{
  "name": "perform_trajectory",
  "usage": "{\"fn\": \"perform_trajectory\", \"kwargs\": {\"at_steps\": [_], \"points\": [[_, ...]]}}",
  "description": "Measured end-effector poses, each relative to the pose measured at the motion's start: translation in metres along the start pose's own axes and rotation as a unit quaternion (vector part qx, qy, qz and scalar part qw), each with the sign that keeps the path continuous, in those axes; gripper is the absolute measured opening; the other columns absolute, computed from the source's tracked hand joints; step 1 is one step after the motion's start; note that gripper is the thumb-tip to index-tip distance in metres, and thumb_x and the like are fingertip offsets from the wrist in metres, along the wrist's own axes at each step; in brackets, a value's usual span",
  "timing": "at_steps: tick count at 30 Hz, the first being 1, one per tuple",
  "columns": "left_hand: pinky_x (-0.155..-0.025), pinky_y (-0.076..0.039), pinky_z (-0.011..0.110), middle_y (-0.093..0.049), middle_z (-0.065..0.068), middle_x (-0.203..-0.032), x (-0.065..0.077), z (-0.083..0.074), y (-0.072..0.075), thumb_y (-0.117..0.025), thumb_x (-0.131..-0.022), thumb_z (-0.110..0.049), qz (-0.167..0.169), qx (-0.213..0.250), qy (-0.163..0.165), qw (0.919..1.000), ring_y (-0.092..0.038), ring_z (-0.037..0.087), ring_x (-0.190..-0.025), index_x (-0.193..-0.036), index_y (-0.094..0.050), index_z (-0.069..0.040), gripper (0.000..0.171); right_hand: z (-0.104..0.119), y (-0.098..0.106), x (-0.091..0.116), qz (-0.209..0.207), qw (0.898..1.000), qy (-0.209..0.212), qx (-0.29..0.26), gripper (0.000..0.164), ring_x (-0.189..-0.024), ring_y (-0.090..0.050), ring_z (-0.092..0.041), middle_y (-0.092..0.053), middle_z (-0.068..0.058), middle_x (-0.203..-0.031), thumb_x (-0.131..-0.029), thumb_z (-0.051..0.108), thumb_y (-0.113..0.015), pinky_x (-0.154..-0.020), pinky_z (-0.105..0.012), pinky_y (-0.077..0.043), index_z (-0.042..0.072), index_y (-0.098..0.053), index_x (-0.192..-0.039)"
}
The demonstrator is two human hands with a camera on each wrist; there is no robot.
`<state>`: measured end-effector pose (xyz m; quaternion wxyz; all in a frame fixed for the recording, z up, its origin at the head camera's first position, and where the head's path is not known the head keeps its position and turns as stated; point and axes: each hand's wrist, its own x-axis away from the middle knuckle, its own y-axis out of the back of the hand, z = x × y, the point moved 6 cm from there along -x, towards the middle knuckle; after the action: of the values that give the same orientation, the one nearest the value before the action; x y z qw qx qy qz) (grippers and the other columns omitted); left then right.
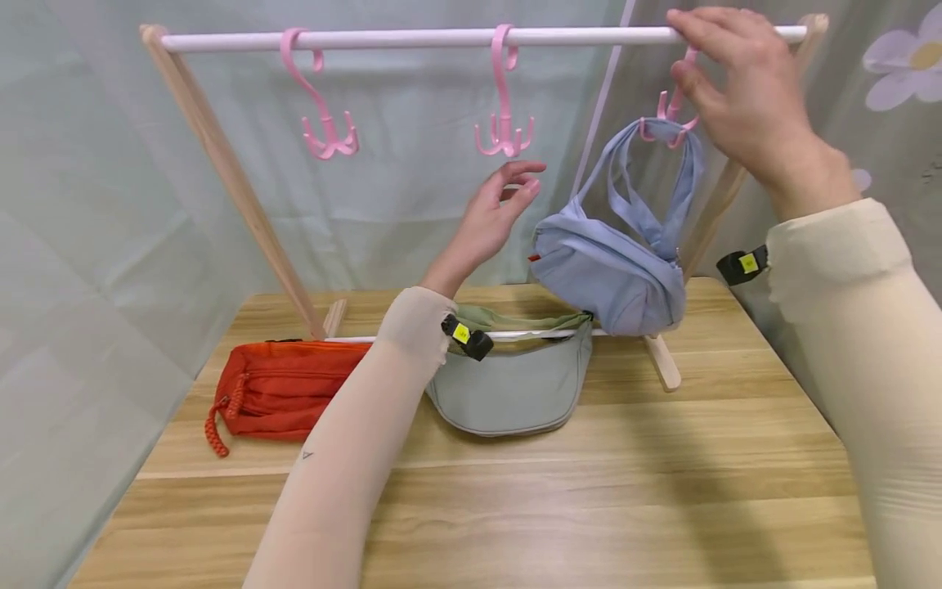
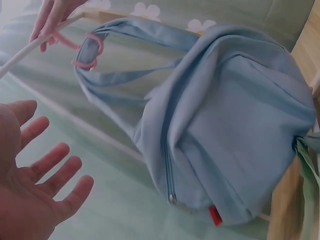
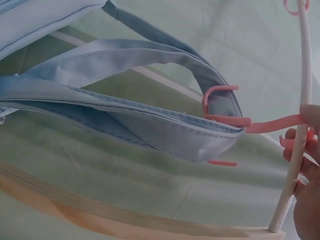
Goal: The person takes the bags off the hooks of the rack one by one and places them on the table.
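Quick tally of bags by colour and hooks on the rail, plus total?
Blue bag: 1, hanging by its strap from the right pink hook, which the right hand grips at the rail
Green bag: 1, on the table
Orange bag: 1, on the table
Pink hooks: 3 (two empty:)
Total: 6

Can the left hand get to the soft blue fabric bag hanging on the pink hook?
Probably yes. The left hand hovers open just beside the soft blue fabric bag, and nothing shows between them in the head or left wrist views.
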<state>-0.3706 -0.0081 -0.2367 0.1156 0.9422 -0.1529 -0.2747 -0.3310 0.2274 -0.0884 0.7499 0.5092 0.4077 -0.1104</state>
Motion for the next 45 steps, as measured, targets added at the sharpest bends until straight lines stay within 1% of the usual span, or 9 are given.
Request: {"fn": "perform_trajectory", "kwargs": {"at_steps": [6,11,17,21,24,27,31,36,45], "points": [[-0.097,-0.042,0.028,-0.050,0.004,-0.134,-0.018,-0.009,-0.026,-0.055,-0.100,-0.038,0.030,-0.057,0.026,0.9976,-0.050,0.019,-0.121,-0.145,-0.045,-0.019,0.049,0.000,-0.002,0.000,-0.008,1.000,-0.019,-0.014,0.042,-0.132,-0.044,-0.018,-0.056,-0.002,-0.139,-0.100,0.019,-0.057,-0.112,-0.026,-0.024,0.023,-0.054,-0.142],[-0.108,-0.033,0.030,-0.035,0.005,-0.149,-0.031,-0.011,-0.052,-0.052,-0.098,-0.050,0.064,-0.114,0.074,0.9887,-0.038,0.017,-0.134,-0.155,-0.026,-0.020,0.069,0.001,-0.002,0.001,-0.017,1.000,-0.011,-0.015,0.041,-0.131,-0.045,-0.019,-0.057,-0.003,-0.138,-0.100,0.017,-0.057,-0.111,-0.026,-0.024,0.021,-0.054,-0.141],[-0.115,-0.023,0.026,-0.022,0.005,-0.159,-0.045,-0.009,-0.078,-0.048,-0.097,-0.058,0.102,-0.134,0.118,0.9787,-0.023,0.012,-0.144,-0.158,-0.014,-0.017,0.081,0.000,-0.002,0.002,-0.020,1.000,-0.017,-0.016,0.041,-0.133,-0.042,-0.016,-0.054,-0.001,-0.141,-0.101,0.019,-0.056,-0.114,-0.024,-0.020,0.022,-0.054,-0.141],[-0.115,-0.023,0.025,-0.019,0.006,-0.160,-0.049,-0.008,-0.088,-0.049,-0.094,-0.062,0.093,-0.163,0.146,0.9713,-0.024,0.014,-0.144,-0.158,-0.010,-0.013,0.089,0.001,-0.007,0.001,-0.019,0.999,-0.021,-0.024,0.041,-0.135,-0.041,-0.014,-0.055,-0.002,-0.141,-0.101,0.018,-0.056,-0.115,-0.022,-0.013,0.021,-0.054,-0.141],[-0.114,-0.027,0.026,-0.022,0.008,-0.158,-0.049,-0.008,-0.090,-0.049,-0.092,-0.065,0.068,-0.214,0.168,0.9600,-0.029,0.016,-0.142,-0.158,-0.011,-0.012,0.092,0.002,-0.012,0.000,-0.017,0.999,-0.018,-0.025,0.040,-0.135,-0.041,-0.013,-0.055,-0.003,-0.140,-0.101,0.017,-0.055,-0.115,-0.021,-0.010,0.019,-0.055,-0.141],[-0.107,-0.036,0.026,-0.033,0.009,-0.150,-0.050,-0.011,-0.092,-0.048,-0.094,-0.062,0.051,-0.277,0.174,0.9437,-0.041,0.019,-0.133,-0.154,-0.022,-0.009,0.084,0.004,-0.013,-0.001,-0.022,0.999,-0.011,-0.030,0.040,-0.134,-0.043,-0.012,-0.057,-0.004,-0.138,-0.100,0.016,-0.056,-0.116,-0.021,-0.010,0.018,-0.056,-0.140],[-0.093,-0.046,0.030,-0.047,0.004,-0.131,-0.052,-0.015,-0.099,-0.051,-0.100,-0.045,0.031,-0.341,0.160,0.9257,-0.053,0.017,-0.113,-0.138,-0.043,-0.010,0.052,0.003,-0.011,-0.002,-0.032,0.999,-0.007,-0.035,0.039,-0.133,-0.045,-0.012,-0.058,-0.004,-0.137,-0.099,0.014,-0.058,-0.116,-0.022,-0.011,0.017,-0.058,-0.139],[-0.083,-0.050,0.035,-0.060,0.003,-0.113,-0.055,-0.020,-0.099,-0.045,-0.103,-0.029,0.005,-0.346,0.151,0.9261,-0.061,0.020,-0.102,-0.117,-0.053,-0.013,0.022,0.002,-0.010,-0.003,-0.032,0.999,-0.012,-0.034,0.039,-0.133,-0.044,-0.011,-0.058,-0.004,-0.138,-0.100,0.014,-0.057,-0.116,-0.022,-0.010,0.018,-0.058,-0.138],[-0.069,-0.050,0.035,-0.062,0.005,-0.097,-0.057,-0.026,-0.095,-0.037,-0.106,-0.027,0.002,-0.349,0.131,0.9280,-0.062,0.021,-0.088,-0.102,-0.054,-0.015,0.021,-0.001,-0.008,-0.003,-0.019,0.999,-0.034,-0.031,0.039,-0.135,-0.041,-0.010,-0.055,-0.003,-0.140,-0.101,0.016,-0.055,-0.116,-0.020,-0.007,0.020,-0.055,-0.140]]}}
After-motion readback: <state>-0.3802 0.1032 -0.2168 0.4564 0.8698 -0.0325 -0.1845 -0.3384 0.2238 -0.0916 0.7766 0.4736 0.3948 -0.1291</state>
